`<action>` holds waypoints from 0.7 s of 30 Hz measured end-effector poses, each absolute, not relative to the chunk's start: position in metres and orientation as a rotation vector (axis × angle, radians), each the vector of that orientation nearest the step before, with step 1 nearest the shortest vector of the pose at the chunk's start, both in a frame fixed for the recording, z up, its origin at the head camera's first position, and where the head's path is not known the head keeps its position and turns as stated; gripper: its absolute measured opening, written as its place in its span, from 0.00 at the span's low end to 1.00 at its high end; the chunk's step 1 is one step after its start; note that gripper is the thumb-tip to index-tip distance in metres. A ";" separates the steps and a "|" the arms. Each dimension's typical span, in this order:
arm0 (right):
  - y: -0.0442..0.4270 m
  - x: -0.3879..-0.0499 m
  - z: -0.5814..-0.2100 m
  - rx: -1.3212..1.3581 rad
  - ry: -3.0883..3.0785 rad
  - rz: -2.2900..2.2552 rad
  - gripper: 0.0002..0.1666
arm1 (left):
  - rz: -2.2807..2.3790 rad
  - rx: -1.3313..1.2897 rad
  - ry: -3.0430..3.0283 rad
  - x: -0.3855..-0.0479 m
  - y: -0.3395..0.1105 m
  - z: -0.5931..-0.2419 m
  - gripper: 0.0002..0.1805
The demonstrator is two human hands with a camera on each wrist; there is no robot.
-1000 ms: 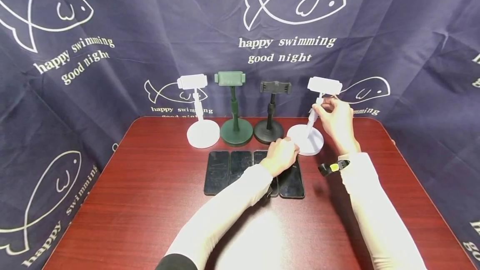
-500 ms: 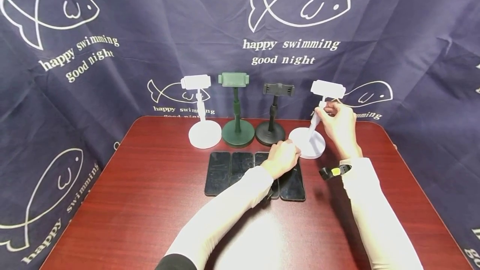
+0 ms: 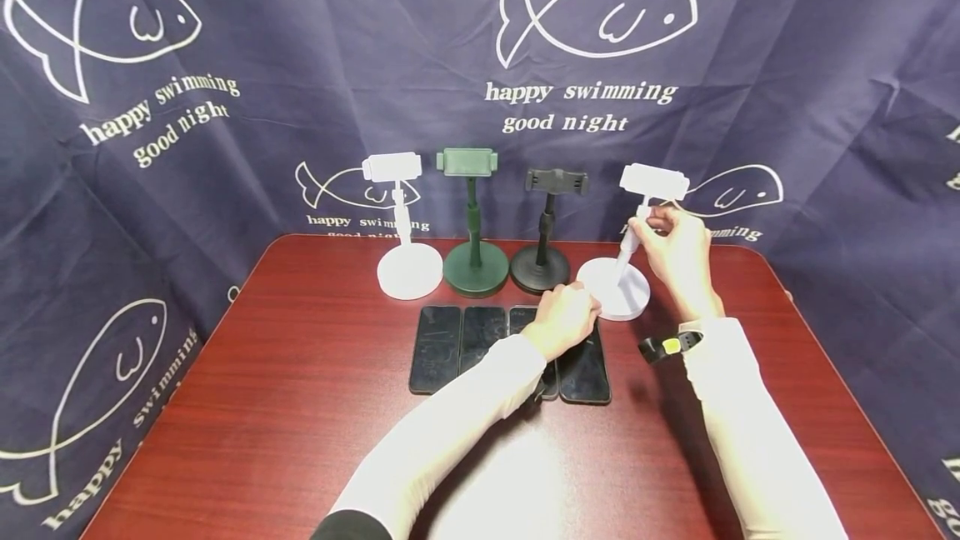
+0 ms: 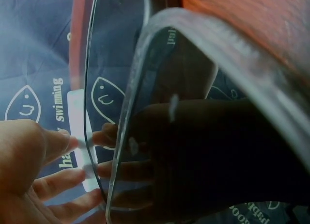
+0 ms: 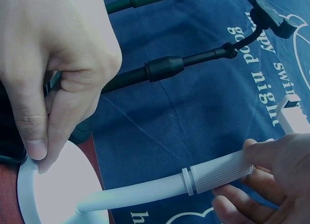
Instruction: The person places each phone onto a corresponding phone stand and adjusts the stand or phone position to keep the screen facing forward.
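Note:
A white phone stand (image 3: pixel 611 290) stands at the right end of a row, its pole leaning right. My right hand (image 3: pixel 678 252) pinches the ribbed collar (image 5: pixel 220 173) on its pole, below the white clamp head (image 3: pixel 654 182). At the near-left rim of its round base (image 5: pixel 63 185), my left hand (image 3: pixel 562 319) holds the edge between thumb and fingers. That arm crosses over several dark phones (image 3: pixel 585 369) lying side by side. In the left wrist view, a glossy phone (image 4: pixel 131 151) fills much of the picture and mirrors the left hand.
Left of the held stand are a black phone stand (image 3: pixel 542 265), a green one (image 3: pixel 476 269) and another white one (image 3: pixel 409 269). They stand near the far edge of the reddish wooden table (image 3: pixel 300 407). A printed blue curtain (image 3: pixel 420 48) hangs close behind.
The camera view shifts slightly, so everything sits a little lower and further right than a second ago. Both hands keep the same places on the white phone stand.

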State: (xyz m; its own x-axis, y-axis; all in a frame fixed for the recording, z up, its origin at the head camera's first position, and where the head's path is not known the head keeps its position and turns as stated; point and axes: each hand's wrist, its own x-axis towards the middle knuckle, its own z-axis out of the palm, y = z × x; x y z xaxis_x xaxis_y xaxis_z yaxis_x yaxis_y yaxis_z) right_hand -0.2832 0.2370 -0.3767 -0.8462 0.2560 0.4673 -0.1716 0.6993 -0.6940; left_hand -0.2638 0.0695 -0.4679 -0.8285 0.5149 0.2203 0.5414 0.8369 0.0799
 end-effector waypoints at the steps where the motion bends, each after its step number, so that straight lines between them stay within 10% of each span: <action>1: 0.237 -0.283 -0.377 -0.063 -2.362 1.037 0.16 | -0.206 -0.822 -2.824 -0.264 0.070 -0.468 0.11; 21: 0.240 -0.282 -0.376 -0.039 -2.362 1.084 0.18 | -0.223 -0.805 -2.842 -0.265 0.070 -0.467 0.11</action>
State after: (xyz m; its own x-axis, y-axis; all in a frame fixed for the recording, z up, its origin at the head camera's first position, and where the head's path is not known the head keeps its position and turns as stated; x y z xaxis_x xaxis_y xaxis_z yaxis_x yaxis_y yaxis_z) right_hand -0.2820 0.2399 -0.3759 -0.8562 0.2403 0.4573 -0.1901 0.6765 -0.7115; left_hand -0.2647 0.0699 -0.4675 -0.8374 0.5040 0.2115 0.5308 0.8421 0.0951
